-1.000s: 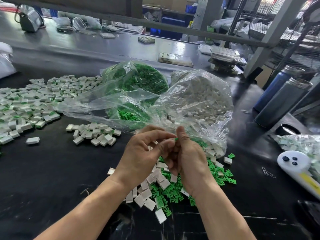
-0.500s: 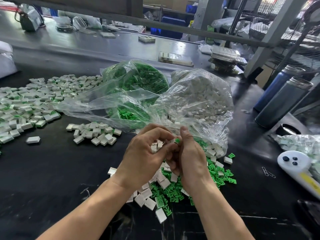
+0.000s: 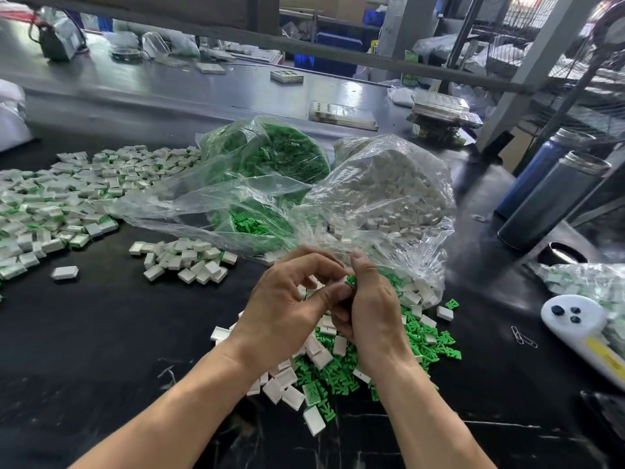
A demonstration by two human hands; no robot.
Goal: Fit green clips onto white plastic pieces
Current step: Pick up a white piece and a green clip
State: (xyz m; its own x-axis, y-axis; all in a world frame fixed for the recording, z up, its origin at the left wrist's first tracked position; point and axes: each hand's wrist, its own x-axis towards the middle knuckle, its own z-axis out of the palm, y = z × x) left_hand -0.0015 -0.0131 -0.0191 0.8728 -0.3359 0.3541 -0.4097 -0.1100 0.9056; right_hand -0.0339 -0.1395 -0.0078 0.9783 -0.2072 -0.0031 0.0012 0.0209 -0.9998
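Note:
My left hand (image 3: 287, 309) and my right hand (image 3: 368, 306) meet above a mixed heap of loose green clips (image 3: 426, 343) and white plastic pieces (image 3: 314, 353) on the black table. Between the fingertips of both hands sits a small white piece with a green clip (image 3: 351, 280) at its right end. My right thumb presses on the clip; my left fingers curl round the white piece, which is mostly hidden. Behind the hands lie a clear bag of green clips (image 3: 270, 157) and a clear bag of white pieces (image 3: 399, 187).
Several fitted pieces spread over the left of the table (image 3: 61, 204), with a smaller cluster (image 3: 186, 258) nearer. Two metal flasks (image 3: 551, 198) stand at the right. A white device with dark buttons (image 3: 581, 326) and another bag of parts (image 3: 588, 282) lie at the right edge.
My left fingers have curled in more tightly and both hands have sunk slightly toward the heap. The green clip now shows at my right thumb.

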